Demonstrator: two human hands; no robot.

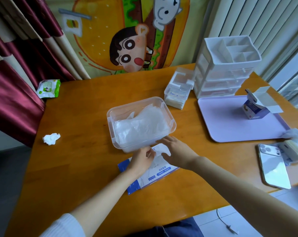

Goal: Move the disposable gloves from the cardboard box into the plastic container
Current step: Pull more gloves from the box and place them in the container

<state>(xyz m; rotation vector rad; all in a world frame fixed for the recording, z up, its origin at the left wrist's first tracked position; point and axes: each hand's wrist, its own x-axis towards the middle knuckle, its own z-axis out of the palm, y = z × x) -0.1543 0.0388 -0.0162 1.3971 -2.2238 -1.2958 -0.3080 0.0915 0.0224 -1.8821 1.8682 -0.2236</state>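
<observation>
Left hand (141,161): nearest me, fingers curled, pinching a tuft of thin white gloves (159,151) at the opening of the cardboard box (156,174).
Right hand (177,153): fingers stretched out and relaxed, laid on the same tuft, not closed around it.
Cardboard box: blue and white, lying flat on the wooden table (80,117), its far end right against the plastic container (110,117).
Risk at the box: neither hand pins the box down, so a pull on the film may drag the light box along or bring out a whole wad at once.
Plastic container: clear, lidless, just beyond the hands, already holding a heap of gloves (141,127) that rises to about the rim.
Risk at the container: the heap looks springy. More film laid on top may slide over the rim, and a reaching hand may shove the container away.
Phone (273,165): face down near the table's right edge, where a swinging right elbow could knock it off.
</observation>
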